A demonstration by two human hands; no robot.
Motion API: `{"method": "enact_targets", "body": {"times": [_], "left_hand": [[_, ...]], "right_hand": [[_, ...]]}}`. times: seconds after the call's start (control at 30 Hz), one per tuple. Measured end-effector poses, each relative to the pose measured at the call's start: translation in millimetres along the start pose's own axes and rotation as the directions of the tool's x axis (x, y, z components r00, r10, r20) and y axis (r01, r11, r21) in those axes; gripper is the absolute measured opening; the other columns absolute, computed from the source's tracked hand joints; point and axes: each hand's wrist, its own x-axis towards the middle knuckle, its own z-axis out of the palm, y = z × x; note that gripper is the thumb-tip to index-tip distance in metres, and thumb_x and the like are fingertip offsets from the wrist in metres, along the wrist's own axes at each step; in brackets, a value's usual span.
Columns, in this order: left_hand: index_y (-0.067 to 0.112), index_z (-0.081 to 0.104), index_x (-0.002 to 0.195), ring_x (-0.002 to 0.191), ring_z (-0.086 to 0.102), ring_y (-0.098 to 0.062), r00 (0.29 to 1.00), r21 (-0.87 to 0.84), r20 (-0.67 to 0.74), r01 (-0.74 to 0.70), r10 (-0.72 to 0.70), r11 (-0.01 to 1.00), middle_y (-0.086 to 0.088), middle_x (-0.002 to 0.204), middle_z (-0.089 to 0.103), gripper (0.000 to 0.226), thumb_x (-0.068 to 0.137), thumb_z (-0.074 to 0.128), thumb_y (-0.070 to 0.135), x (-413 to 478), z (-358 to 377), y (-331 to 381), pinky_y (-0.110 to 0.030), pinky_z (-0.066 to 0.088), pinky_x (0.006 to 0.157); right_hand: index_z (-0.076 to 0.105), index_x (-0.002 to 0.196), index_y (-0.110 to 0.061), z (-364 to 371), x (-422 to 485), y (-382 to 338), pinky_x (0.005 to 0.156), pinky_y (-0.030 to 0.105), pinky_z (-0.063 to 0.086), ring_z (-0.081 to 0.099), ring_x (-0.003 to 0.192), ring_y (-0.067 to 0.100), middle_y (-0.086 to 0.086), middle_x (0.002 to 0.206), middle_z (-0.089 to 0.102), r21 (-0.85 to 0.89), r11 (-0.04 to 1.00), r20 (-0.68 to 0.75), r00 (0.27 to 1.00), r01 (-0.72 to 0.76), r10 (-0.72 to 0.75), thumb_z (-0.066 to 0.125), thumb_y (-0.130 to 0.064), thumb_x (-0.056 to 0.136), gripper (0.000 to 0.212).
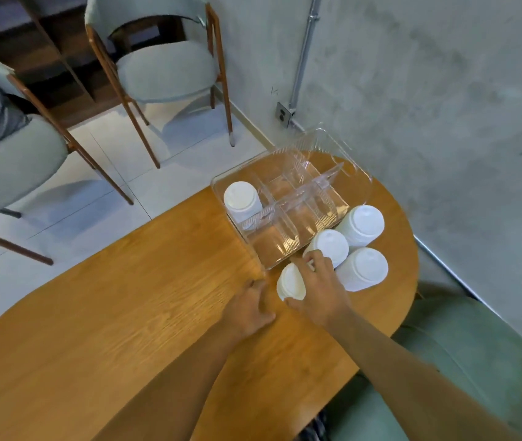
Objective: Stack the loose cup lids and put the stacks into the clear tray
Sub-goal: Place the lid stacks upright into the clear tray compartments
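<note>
A clear divided tray [288, 198] stands at the far end of the wooden table [125, 313]. One stack of white lids [242, 200] sits in its far-left compartment. Three more stacks stand on the table to the tray's right: one by the tray's corner [361, 226], one against its near-right side [329, 245], one nearer me [363, 268]. My right hand [320, 284] grips a fourth, tilted stack [289, 283] just in front of the tray. My left hand [248, 310] rests on the table beside that stack, fingers loosely curled, holding nothing.
The concrete wall [412, 90] runs close behind the tray and the table's right end. Two pale upholstered chairs [164, 68] stand on the tiled floor beyond the table. A green seat [463, 361] is at my lower right.
</note>
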Motion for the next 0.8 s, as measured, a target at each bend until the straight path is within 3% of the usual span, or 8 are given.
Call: {"method": "enact_targets", "body": {"times": [0.2, 0.37, 0.47, 0.63, 0.8], "left_hand": [[0.028, 0.036, 0.158, 0.151, 0.035, -0.023, 0.993, -0.059, -0.062, -0.101, 0.097, 0.993, 0.002, 0.163, 0.034, 0.096, 0.080, 0.090, 0.040, 26, 39, 4, -0.045, 0.043, 0.119], [0.026, 0.046, 0.152, 0.135, 0.049, -0.016, 0.976, -0.032, -0.172, -0.141, 0.133, 0.990, 0.008, 0.148, 0.039, 0.093, 0.073, 0.095, 0.037, 39, 60, -1, -0.029, 0.053, 0.104], [0.026, 0.048, 0.150, 0.130, 0.052, -0.015, 0.969, -0.020, -0.201, -0.152, 0.145, 0.988, 0.007, 0.146, 0.043, 0.092, 0.072, 0.095, 0.039, 43, 62, -2, -0.032, 0.056, 0.101], [0.019, 0.051, 0.148, 0.128, 0.054, -0.018, 0.973, -0.008, -0.163, -0.167, 0.164, 0.986, 0.002, 0.143, 0.050, 0.091, 0.071, 0.095, 0.042, 41, 52, 5, -0.027, 0.053, 0.099], [0.016, 0.060, 0.138, 0.119, 0.060, -0.016, 0.940, 0.038, -0.188, -0.282, 0.284, 0.959, -0.001, 0.134, 0.055, 0.084, 0.067, 0.095, 0.044, 23, 30, 19, -0.020, 0.048, 0.092]], "right_hand": [[0.024, 0.155, -0.032, 21, -4, 8, 0.108, 0.036, 0.048, 0.035, 0.143, 0.025, 0.000, 0.156, 0.027, 0.048, 0.997, 0.066, 0.997, -0.055, 0.052, 0.088, -0.047, 0.076, 0.102], [0.023, 0.155, -0.036, 28, -4, 9, 0.104, 0.034, 0.052, 0.038, 0.140, 0.022, -0.003, 0.158, 0.023, 0.117, 0.988, 0.063, 0.994, -0.097, 0.090, 0.086, -0.047, 0.079, 0.099], [0.023, 0.155, -0.036, 30, -2, 9, 0.103, 0.035, 0.052, 0.039, 0.140, 0.022, -0.002, 0.155, 0.027, 0.102, 0.990, 0.051, 0.995, -0.096, 0.091, 0.086, -0.046, 0.080, 0.098], [0.021, 0.154, -0.036, 26, -1, 10, 0.105, 0.037, 0.050, 0.038, 0.140, 0.022, -0.003, 0.154, 0.029, 0.096, 0.991, 0.090, 0.993, -0.090, 0.081, 0.085, -0.050, 0.080, 0.099], [0.024, 0.153, -0.036, 0, -17, 12, 0.109, 0.039, 0.050, 0.037, 0.140, 0.018, -0.007, 0.154, 0.032, 0.139, 0.990, 0.045, 0.999, -0.028, 0.022, 0.087, -0.052, 0.076, 0.101]]}}
